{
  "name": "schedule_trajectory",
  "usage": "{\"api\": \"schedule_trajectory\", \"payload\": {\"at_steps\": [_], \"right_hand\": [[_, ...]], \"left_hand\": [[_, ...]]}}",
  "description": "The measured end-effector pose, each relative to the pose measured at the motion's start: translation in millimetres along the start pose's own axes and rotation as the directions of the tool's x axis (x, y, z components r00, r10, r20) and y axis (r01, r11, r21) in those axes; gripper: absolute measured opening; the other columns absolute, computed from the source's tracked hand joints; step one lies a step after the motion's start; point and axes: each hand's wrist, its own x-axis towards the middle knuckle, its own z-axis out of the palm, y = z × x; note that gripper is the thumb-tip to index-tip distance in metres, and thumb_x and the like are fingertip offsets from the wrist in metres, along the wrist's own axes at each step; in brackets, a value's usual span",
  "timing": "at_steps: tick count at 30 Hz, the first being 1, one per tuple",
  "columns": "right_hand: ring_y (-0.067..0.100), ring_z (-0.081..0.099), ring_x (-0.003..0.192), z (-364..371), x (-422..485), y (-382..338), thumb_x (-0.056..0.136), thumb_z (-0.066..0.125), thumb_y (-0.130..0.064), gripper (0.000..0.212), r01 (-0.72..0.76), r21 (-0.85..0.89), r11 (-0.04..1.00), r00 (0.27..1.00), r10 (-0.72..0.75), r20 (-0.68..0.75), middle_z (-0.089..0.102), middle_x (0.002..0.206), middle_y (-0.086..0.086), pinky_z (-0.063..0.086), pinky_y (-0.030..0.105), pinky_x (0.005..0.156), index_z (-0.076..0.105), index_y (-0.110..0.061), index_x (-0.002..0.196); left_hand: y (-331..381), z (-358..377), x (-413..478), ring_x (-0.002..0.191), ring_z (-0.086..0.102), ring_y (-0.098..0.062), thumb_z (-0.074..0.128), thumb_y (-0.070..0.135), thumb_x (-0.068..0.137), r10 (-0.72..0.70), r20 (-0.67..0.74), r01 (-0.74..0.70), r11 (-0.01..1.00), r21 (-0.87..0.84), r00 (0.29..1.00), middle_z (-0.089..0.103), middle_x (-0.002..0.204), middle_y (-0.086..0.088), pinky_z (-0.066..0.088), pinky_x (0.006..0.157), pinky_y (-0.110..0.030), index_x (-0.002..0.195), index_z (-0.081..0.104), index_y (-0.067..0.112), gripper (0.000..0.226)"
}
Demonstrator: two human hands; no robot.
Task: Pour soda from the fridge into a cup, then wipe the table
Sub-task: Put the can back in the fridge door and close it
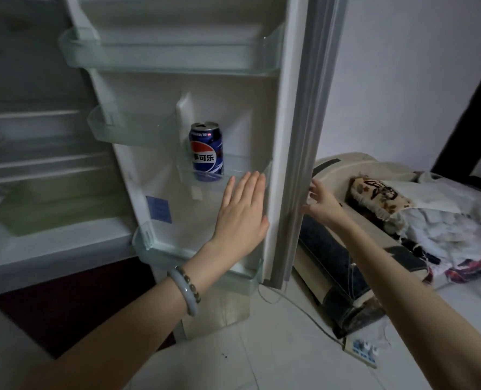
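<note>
Standing upright in a clear plastic door shelf [246,166], the blue metal soda can [206,152] waits inside the open white fridge door [233,108]. The left hand [240,212] is flat with straight fingers, at 5 o'clock from the can, holding nothing. The right hand [322,202], well apart at 3 o'clock, spreads its fingers by the door's grey edge [298,136]; whether it touches cannot be told.
</note>
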Motion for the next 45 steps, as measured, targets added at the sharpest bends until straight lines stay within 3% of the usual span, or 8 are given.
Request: {"api": "schedule_trajectory", "payload": {"at_steps": [5,10,19,25,29,35,42,45], "right_hand": [[0.019,0.049,0.12,-4,0,0,0.08,0.066,-0.001,0.073,0.002,0.033,0.999,0.999,-0.003,0.037,0.048,0.134,0.005,0.049,0.037,0.095,0.03,-0.012,0.143],[0.009,0.05,0.107,-4,-21,0,0.083,0.064,-0.001,0.068,0.023,0.026,0.999,0.999,-0.024,0.04,0.05,0.121,-0.003,0.049,0.012,0.063,0.031,-0.011,0.142],[0.016,0.059,0.106,14,-70,-6,0.088,0.062,-0.016,0.048,0.136,-0.183,0.974,0.99,-0.141,-0.016,0.061,0.119,0.007,0.05,0.032,0.093,0.047,-0.007,0.133],[0.013,0.063,0.096,45,-112,-29,0.08,0.064,-0.044,0.05,0.18,-0.273,0.945,0.979,-0.198,-0.041,0.067,0.106,0.002,0.053,0.042,0.088,0.06,-0.014,0.12],[0.008,0.064,0.091,75,-145,-44,0.074,0.063,-0.056,0.058,0.202,-0.257,0.945,0.973,-0.223,-0.053,0.068,0.1,-0.002,0.055,0.035,0.084,0.063,-0.016,0.116],[0.007,0.062,0.08,132,-202,-82,0.083,0.07,-0.031,0.035,0.283,-0.232,0.931,0.952,-0.302,-0.048,0.066,0.089,-0.001,0.045,0.009,0.067,0.064,-0.009,0.109],[0.001,0.05,0.118,200,-236,-115,0.099,0.036,-0.042,0.043,0.483,-0.154,0.862,0.863,-0.439,0.252,0.059,0.126,-0.009,0.039,0.021,0.097,0.053,-0.019,0.13],[0.014,0.026,0.141,230,-237,-127,0.094,0.039,-0.038,0.058,0.547,-0.279,0.789,0.828,-0.46,0.321,0.032,0.152,0.005,0.016,0.023,0.114,0.03,-0.014,0.147]], "left_hand": [[0,-4,-4,0.145,0.01,-0.022,0.05,0.029,0.091,-0.01,0.014,0.009,0.997,0.074,1.0,0.018,0.156,-0.011,-0.008,0.118,-0.038,0.149,0.011,0.005,0.074],[-4,-6,-21,0.143,0.019,-0.024,0.055,0.025,0.088,-0.01,-0.02,0.012,0.992,0.125,1.0,0.028,0.153,-0.012,-0.004,0.118,-0.039,0.148,0.02,0.004,0.072],[-30,-32,-76,0.136,0.032,-0.031,0.062,0.015,0.082,-0.015,-0.096,0.026,0.993,0.119,0.995,0.04,0.143,-0.018,0.01,0.117,-0.043,0.144,0.028,0.003,0.071],[-57,-65,-121,0.136,0.031,-0.029,0.059,0.009,0.079,-0.026,-0.113,0.033,0.998,0.061,0.993,0.04,0.143,-0.017,0.009,0.118,-0.042,0.144,0.029,0.004,0.072],[-77,-91,-158,0.144,0.016,-0.024,0.055,0.013,0.082,-0.032,-0.072,0.033,0.999,0.022,0.997,0.023,0.154,-0.015,0.001,0.119,-0.041,0.147,0.02,0.004,0.074],[-83,-127,-224,0.144,0.015,-0.022,0.049,0.021,0.082,0.048,-0.052,-0.051,0.996,-0.066,0.998,0.02,0.155,-0.014,0.001,0.118,-0.042,0.148,0.016,0.01,0.075],[-86,-166,-277,0.143,0.011,-0.008,0.051,0.012,0.084,0.024,-0.018,-0.027,0.986,-0.165,1.0,0.019,0.156,-0.008,0.0,0.119,-0.028,0.149,0.015,0.008,0.074],[-101,-176,-296,0.139,0.002,0.001,0.049,0.015,0.089,-0.034,-0.015,0.031,0.984,-0.177,0.999,0.014,0.157,-0.003,-0.005,0.117,-0.022,0.15,0.009,0.011,0.074]]}}
